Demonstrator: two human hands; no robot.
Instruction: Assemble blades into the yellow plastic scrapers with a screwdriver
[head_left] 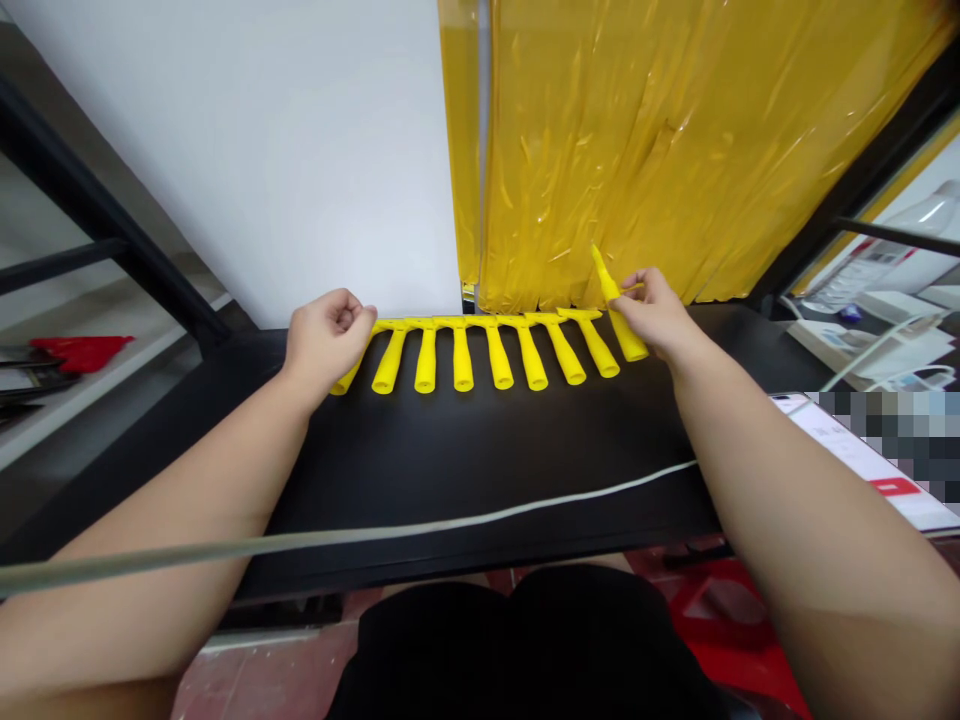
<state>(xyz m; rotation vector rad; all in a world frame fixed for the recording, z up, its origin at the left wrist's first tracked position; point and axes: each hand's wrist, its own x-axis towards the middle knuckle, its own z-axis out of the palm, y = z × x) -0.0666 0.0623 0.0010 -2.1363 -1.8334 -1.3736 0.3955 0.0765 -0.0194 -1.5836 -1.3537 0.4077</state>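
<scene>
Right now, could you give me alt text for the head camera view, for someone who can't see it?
A person's right hand holds a tapered yellow piece at the right end of a row of yellow pieces on a black tabletop, while the left hand is at the row's left end. Behind are a white panel and shiny yellow sheeting.

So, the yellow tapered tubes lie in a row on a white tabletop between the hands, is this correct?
Not white: the head view shows a black tabletop under the row of yellow tapered tubes between the left hand and right hand.
</scene>
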